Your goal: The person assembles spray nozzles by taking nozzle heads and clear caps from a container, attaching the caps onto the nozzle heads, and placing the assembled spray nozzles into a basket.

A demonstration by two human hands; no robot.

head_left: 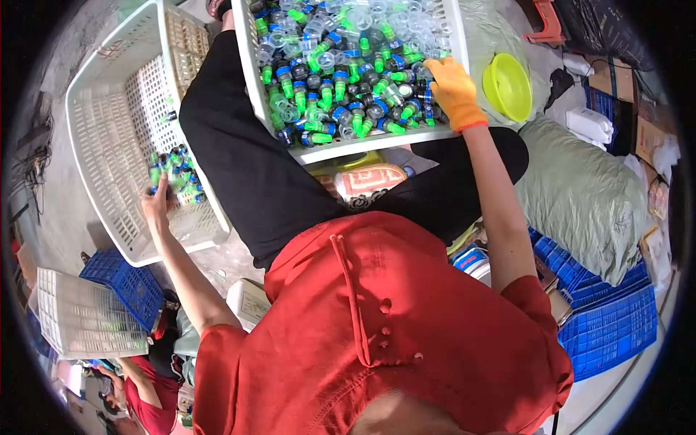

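Observation:
My left hand (155,205), bare, is inside the white basket (100,109) at the left. Its fingers close round a small plastic piece, green and dark, blurred by motion. Several blue, black and green pieces (188,174) lie beneath it in that basket. Within an orange glove, my right hand (454,94) reaches over the near right corner of the white crate (355,147) in front of me. Its fingertips are curled against the pile of small plastic pieces (341,87), green, blue, black and clear; what they grip is hidden. Clear cup-shaped pieces (362,18) gather toward the far side.
A yellow-green bowl (507,87) and a stuffed pale sack (580,188) are at the right, with blue crates (609,326) below. At the lower left, a white crate (87,315) and a blue crate (127,286) stand near another person in red (152,399).

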